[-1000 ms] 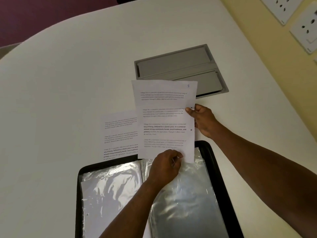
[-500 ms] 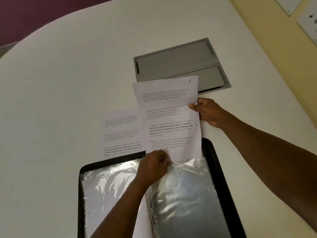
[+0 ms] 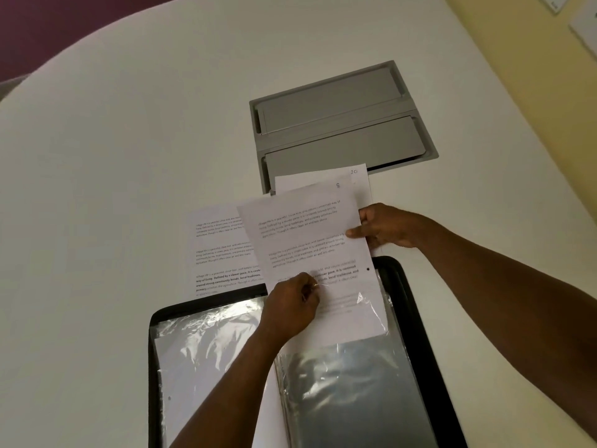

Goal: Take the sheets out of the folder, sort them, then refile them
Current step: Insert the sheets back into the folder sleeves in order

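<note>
A black folder [image 3: 416, 318] lies open at the near edge of the table, with clear plastic sleeves [image 3: 355, 392] inside. A printed sheet [image 3: 310, 234] sits partly inside the top of the right-hand sleeve. My right hand [image 3: 384, 226] pinches the sheet's right edge. My left hand [image 3: 290, 305] pinches the sleeve's opening at the sheet's lower left. Another printed sheet [image 3: 219, 247] lies flat on the table to the left. A third sheet [image 3: 358, 179] shows behind the held one. The left-hand sleeve [image 3: 206, 354] holds a white sheet.
A grey recessed cable hatch [image 3: 339, 124] is set into the white table [image 3: 129, 156] just beyond the sheets. A yellow wall with white sockets [image 3: 584, 30] runs along the right. The table's curved edge is at the upper left.
The held sheet has slid down, its lower part now inside the right-hand sleeve. My right hand moved down with it. A third sheet has come into view behind it.
</note>
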